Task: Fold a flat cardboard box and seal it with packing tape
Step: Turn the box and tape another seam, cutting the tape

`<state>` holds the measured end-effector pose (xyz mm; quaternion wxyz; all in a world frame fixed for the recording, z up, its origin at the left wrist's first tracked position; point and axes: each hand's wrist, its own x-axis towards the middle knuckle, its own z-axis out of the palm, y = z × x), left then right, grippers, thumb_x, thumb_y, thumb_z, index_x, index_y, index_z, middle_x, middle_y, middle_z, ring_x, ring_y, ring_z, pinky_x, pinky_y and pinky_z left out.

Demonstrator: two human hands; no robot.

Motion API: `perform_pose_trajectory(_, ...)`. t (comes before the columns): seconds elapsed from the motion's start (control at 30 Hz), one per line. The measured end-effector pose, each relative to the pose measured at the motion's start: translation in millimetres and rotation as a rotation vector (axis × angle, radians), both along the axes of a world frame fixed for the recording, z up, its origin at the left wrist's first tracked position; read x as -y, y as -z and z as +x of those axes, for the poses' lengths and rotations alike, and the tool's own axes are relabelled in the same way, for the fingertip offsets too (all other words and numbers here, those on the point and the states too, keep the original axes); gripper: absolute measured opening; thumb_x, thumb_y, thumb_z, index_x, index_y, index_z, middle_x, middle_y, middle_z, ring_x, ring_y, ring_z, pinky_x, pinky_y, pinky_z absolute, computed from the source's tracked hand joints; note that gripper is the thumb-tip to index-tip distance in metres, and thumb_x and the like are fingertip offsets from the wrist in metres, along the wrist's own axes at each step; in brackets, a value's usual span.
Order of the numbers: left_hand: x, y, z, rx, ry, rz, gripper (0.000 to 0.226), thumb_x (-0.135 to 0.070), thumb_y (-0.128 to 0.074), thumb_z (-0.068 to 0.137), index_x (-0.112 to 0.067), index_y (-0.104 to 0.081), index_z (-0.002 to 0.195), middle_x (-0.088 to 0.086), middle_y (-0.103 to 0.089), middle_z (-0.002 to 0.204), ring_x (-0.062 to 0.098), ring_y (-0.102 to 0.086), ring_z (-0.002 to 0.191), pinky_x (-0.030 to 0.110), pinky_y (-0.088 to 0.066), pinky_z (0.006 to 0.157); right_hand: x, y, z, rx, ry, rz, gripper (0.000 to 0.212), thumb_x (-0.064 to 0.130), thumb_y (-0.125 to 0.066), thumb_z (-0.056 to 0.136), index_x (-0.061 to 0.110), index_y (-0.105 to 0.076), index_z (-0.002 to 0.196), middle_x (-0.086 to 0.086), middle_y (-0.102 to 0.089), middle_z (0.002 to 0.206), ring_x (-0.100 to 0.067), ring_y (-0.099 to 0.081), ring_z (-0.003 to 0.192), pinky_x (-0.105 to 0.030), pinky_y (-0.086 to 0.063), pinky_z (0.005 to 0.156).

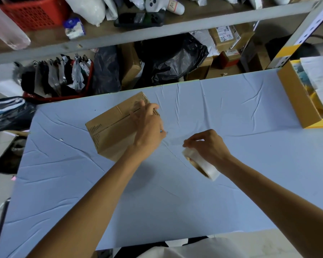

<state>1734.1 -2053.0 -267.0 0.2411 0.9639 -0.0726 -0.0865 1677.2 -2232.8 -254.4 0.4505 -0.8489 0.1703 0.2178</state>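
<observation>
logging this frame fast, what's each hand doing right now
left hand: open, fingers pressing on the cardboard box
right hand: closed on the tape roll

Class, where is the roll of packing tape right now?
Head view, right of centre: the tape roll is gripped in the right hand over the blue table, right of the cardboard box.

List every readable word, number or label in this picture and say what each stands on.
"A2", second character unsure: handwritten tag on the white rounded plastic object on the shelf.
Brown cardboard box on the blue table: dark print, too blurred.
Brown cardboard parcels behind the table: labels and scrawls, unreadable.
White papers in the open yellow box: print too small.
</observation>
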Motion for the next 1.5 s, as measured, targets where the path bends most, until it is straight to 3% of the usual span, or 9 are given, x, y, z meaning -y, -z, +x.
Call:
perform_pose_trajectory(0.13, -13.1, -16.3, 4.6, -0.004, 0.01, -0.08, 0.01, -0.004, -0.076, 0.073, -0.006, -0.072, 0.064, 0.001, -0.046, 0.14, 0.023, -0.026, 0.14, 0.031, -0.025, 0.111, 17.5, 9.0, -3.7, -0.043, -0.044, -0.142, 0.013, 0.039, -0.066, 0.08, 0.028, -0.074, 0.082, 0.006, -0.071, 0.085, -0.015, -0.063, 0.08, -0.029, -0.043, 0.069)
perform_pose_trajectory(0.2, -18.3, -22.7, 8.7, -0.004, 0.016, -0.079, 0.01, -0.005, -0.076, 0.074, -0.01, -0.072, 0.066, -0.001, -0.046, 0.14, 0.02, -0.033, 0.134, 0.017, -0.023, 0.099, 27.7, 14.7, -8.5, -0.066, -0.113, -0.229, 0.012, 0.041, -0.065, 0.081, 0.032, -0.073, 0.079, 0.006, -0.069, 0.081, -0.018, -0.063, 0.088, -0.029, -0.043, 0.071)
perform_pose_trajectory(0.33, -22.1, -25.7, 9.8, -0.017, 0.074, -0.061, 0.008, -0.016, -0.079, 0.07, -0.019, -0.073, 0.065, -0.004, -0.051, 0.135, 0.017, -0.04, 0.127, 0.026, -0.03, 0.1, 38.4, 24.1, -13.6, -0.017, -0.127, -0.087, 0.013, 0.039, -0.062, 0.084, 0.034, -0.071, 0.076, 0.011, -0.07, 0.077, -0.016, -0.066, 0.085, -0.034, -0.049, 0.081)
perform_pose_trajectory(0.53, -20.7, -28.5, 5.1, -0.042, 0.072, -0.085, 0.019, -0.022, -0.082, 0.067, -0.03, -0.067, 0.059, -0.004, -0.052, 0.136, 0.022, -0.039, 0.132, 0.045, -0.035, 0.106, 33.0, 40.4, -13.5, -0.018, -0.251, -0.034, 0.004, 0.033, -0.058, 0.087, 0.032, -0.062, 0.087, 0.007, -0.064, 0.078, -0.021, -0.062, 0.078, -0.036, -0.047, 0.075)
perform_pose_trajectory(0.73, -19.6, -29.0, 6.3, -0.045, 0.054, -0.064, 0.01, -0.022, -0.082, 0.069, -0.023, -0.072, 0.066, -0.006, -0.051, 0.136, 0.019, -0.032, 0.135, 0.038, -0.031, 0.108, 27.3, 52.2, -26.4, -0.06, -0.404, -0.234, 0.01, 0.036, -0.044, 0.094, 0.033, -0.05, 0.087, 0.003, -0.058, 0.075, -0.021, -0.054, 0.072, -0.032, -0.039, 0.064)
perform_pose_trajectory(1.07, -16.3, -26.6, 1.3, 0.018, 0.084, 0.005, 0.006, -0.023, -0.081, 0.071, -0.02, -0.075, 0.072, -0.005, -0.051, 0.137, 0.018, -0.033, 0.132, 0.037, -0.03, 0.106, 17.0, 60.8, -32.4, 0.016, -0.226, -0.417, 0.014, 0.033, -0.048, 0.091, 0.025, -0.045, 0.102, -0.004, -0.058, 0.077, -0.032, -0.056, 0.076, -0.032, -0.037, 0.063)
perform_pose_trajectory(1.2, -18.6, -25.3, 0.5, 0.036, 0.077, -0.037, 0.005, -0.021, -0.079, 0.072, -0.018, -0.075, 0.071, -0.005, -0.052, 0.136, 0.019, -0.032, 0.134, 0.034, -0.028, 0.107, 11.5, 55.0, -25.1, 0.128, -0.24, -0.465, 0.058, 0.031, -0.056, 0.088, 0.038, -0.027, 0.138, -0.01, -0.066, 0.092, -0.034, -0.061, 0.084, -0.036, -0.047, 0.072)
perform_pose_trajectory(1.33, -23.1, -23.6, -3.4, 0.115, 0.076, -0.12, 0.008, -0.021, -0.08, 0.072, -0.017, -0.074, 0.07, -0.004, -0.053, 0.132, 0.017, -0.036, 0.132, 0.039, -0.025, 0.112, 6.3, 57.9, -8.5, 0.323, -0.172, -0.491, 0.055, 0.029, -0.066, 0.086, 0.013, -0.038, 0.131, -0.013, -0.066, 0.101, -0.035, -0.06, 0.096, -0.036, -0.043, 0.076)
perform_pose_trajectory(1.5, -28.0, -18.2, -14.5, 0.273, 0.124, -0.152, 0.014, -0.021, -0.081, 0.071, -0.012, -0.071, 0.067, 0.0, -0.063, 0.106, 0.006, -0.044, 0.109, 0.014, -0.032, 0.092, 7.5, 80.5, 13.4, 0.243, -0.218, -0.373, 0.065, 0.013, -0.075, 0.078, 0.003, -0.035, 0.129, -0.02, -0.061, 0.118, -0.038, -0.055, 0.109, -0.041, -0.047, 0.08)
